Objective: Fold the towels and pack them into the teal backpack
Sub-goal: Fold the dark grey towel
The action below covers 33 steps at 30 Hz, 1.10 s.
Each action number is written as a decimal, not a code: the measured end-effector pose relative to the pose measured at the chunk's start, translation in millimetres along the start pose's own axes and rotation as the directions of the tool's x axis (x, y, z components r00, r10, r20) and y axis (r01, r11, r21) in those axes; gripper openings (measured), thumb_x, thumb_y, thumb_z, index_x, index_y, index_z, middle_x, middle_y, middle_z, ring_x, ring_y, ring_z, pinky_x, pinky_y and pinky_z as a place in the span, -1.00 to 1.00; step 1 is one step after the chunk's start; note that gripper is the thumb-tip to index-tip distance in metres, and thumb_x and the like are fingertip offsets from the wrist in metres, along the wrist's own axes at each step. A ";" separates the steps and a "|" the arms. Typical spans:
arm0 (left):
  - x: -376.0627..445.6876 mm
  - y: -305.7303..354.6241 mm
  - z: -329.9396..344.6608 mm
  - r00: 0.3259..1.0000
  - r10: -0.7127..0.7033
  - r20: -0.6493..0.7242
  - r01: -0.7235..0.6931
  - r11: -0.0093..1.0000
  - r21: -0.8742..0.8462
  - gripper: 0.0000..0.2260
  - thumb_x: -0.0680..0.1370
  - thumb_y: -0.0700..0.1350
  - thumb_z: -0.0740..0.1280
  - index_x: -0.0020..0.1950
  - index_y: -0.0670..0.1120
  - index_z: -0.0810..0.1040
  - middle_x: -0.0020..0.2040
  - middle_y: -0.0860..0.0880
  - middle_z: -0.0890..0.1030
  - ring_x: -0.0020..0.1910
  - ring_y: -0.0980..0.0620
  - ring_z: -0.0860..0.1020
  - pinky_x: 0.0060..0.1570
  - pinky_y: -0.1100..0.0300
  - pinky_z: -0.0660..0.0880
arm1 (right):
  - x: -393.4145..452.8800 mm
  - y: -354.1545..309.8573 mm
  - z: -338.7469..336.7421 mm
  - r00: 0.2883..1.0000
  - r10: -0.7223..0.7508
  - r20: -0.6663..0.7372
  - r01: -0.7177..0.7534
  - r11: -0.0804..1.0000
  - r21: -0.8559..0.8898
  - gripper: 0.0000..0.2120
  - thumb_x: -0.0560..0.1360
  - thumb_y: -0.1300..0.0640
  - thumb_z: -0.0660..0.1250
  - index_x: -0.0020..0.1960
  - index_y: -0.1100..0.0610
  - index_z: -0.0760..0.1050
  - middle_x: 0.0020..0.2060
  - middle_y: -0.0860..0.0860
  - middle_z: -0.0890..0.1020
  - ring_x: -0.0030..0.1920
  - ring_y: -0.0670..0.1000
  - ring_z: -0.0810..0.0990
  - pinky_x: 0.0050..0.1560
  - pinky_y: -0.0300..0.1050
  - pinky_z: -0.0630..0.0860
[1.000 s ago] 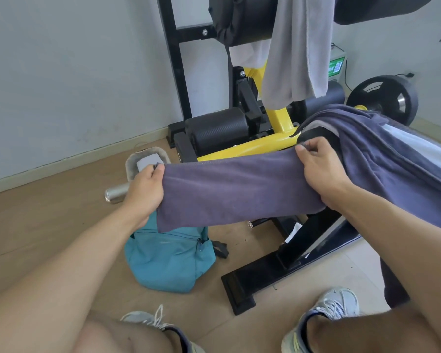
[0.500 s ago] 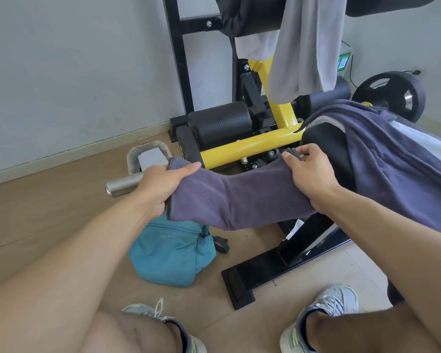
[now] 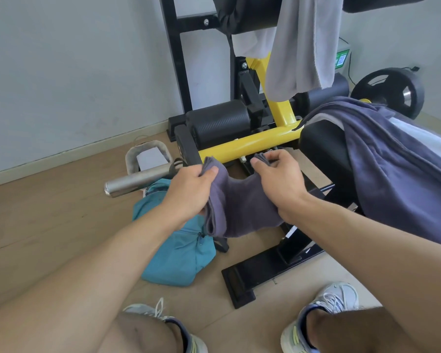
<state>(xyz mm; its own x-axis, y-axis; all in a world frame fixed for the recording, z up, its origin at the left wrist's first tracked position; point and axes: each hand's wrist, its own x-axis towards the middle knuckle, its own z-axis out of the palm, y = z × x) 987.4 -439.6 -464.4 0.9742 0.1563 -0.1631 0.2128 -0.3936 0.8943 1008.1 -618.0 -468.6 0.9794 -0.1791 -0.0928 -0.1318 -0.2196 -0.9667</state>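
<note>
Head view looks down over both forearms. I see my left hand (image 3: pixel 189 191) grasping one end of the folded dark purple-grey cloth towel (image 3: pixel 239 207), thumb on top and fingers curled under its stacked edge. My right hand (image 3: pixel 280 182) pinches the other end, fingers bent around a small bunch of fabric. Between the two hands the towel sags in a shallow dip and hangs down. Below it, on the wooden floor (image 3: pixel 49 212), lies the teal fabric backpack (image 3: pixel 176 258); its opening is hidden, probably under my left wrist. A light grey towel (image 3: pixel 303 47) hangs from the black-and-yellow gym machine (image 3: pixel 252 143) behind, and more dark purple cloth (image 3: pixel 392 174) drapes over its padded seat.
</note>
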 end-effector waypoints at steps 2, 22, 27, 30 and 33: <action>-6.5 3.0 7.9 0.998 0.009 0.060 -0.011 0.999 0.037 -0.61 0.56 0.17 0.25 -0.04 -0.16 0.63 -0.13 -0.22 0.72 -0.11 -0.23 0.70 -0.10 -0.23 0.67 | -9.6 -0.6 7.0 0.998 -0.050 0.033 0.051 0.999 -0.008 -0.81 0.59 0.04 0.40 0.16 0.00 0.48 -0.11 -0.02 0.64 -0.06 -0.04 0.65 0.03 -0.03 0.62; -22.5 19.7 10.6 0.955 -0.143 0.261 0.206 0.950 -0.234 -0.66 0.72 0.04 0.15 0.16 -0.19 0.57 -0.10 -0.29 0.70 -0.24 -0.18 0.71 -0.14 -0.19 0.70 | -30.3 -2.0 12.1 0.937 -0.242 0.253 0.297 0.931 -0.211 -0.80 0.58 -0.04 0.38 0.18 -0.07 0.47 -0.12 -0.03 0.62 -0.14 -0.09 0.60 -0.06 -0.08 0.63; -21.5 19.3 4.6 0.941 -0.138 0.308 0.230 0.929 -0.288 -0.60 0.74 0.08 0.11 0.26 -0.15 0.61 -0.04 -0.21 0.74 -0.10 -0.23 0.71 0.05 -0.24 0.66 | -29.6 -4.6 6.3 0.893 -0.270 0.361 0.370 0.896 -0.246 -0.55 0.38 -0.15 0.57 0.17 -0.11 0.47 -0.16 -0.08 0.61 -0.21 -0.19 0.57 -0.21 -0.27 0.55; -18.7 16.8 -3.2 0.939 -0.144 0.313 0.229 0.940 -0.254 -0.54 0.74 0.06 0.08 0.21 -0.24 0.62 -0.12 -0.23 0.73 -0.16 -0.17 0.70 0.08 -0.22 0.66 | -23.2 -5.2 1.6 0.857 -0.271 0.439 0.424 0.854 -0.300 -0.50 0.36 0.04 0.61 0.21 -0.12 0.47 -0.13 -0.12 0.60 -0.18 -0.20 0.56 -0.14 -0.21 0.57; -10.7 12.7 -15.4 0.964 -0.114 0.239 0.136 0.988 -0.079 -0.73 0.62 -0.08 0.24 0.15 -0.25 0.57 -0.09 -0.20 0.73 -0.09 -0.18 0.71 0.14 -0.22 0.64 | -16.1 -5.9 -5.3 0.831 -0.280 0.481 0.458 0.835 -0.305 -0.54 0.41 0.17 0.56 0.22 -0.12 0.51 -0.13 -0.14 0.60 -0.17 -0.21 0.55 -0.19 -0.32 0.51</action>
<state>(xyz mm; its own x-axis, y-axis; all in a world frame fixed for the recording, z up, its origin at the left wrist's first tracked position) 978.5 -432.3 -444.9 0.9332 -0.0212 -0.3588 0.3369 -0.2957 0.8939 992.4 -618.9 -460.1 0.9240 0.3741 0.0790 0.2921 -0.5577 -0.7770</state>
